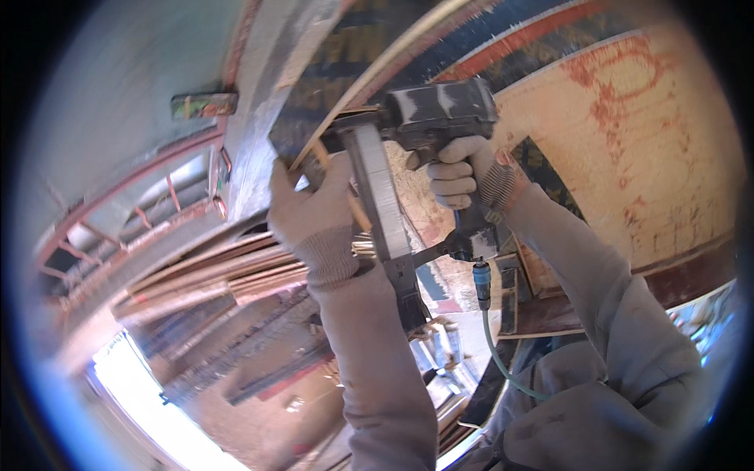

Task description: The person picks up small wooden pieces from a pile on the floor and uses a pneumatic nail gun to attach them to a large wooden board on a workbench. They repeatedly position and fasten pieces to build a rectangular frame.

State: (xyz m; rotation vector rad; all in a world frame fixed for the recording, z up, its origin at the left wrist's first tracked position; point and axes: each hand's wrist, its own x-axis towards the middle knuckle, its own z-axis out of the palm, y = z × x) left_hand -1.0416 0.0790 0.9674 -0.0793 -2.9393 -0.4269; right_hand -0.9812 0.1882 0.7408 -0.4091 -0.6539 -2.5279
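Note:
My right hand [462, 174], in a pale knit glove, is wrapped round the handle of a black pneumatic nail gun [444, 111]. The gun's long magazine [378, 184] slants downward between my two hands. A blue-collared fitting [481, 281] joins a thin green air hose [503, 363] to the bottom of the handle. The nose of the gun is at the pale edge of a dark-faced panel [345, 55]. My left hand [312, 206], gloved too, pinches a narrow wooden strip [320, 154] at the panel's lower corner. Its fingertips are partly hidden.
A large plywood panel [628, 149] with red smears stands at the right. Stacked wooden strips [228, 271] lie beyond my left forearm, above a littered floor [275, 416]. At the left is a wall with a red-framed window [141, 200]; a small box-like object [204, 105] sits above it.

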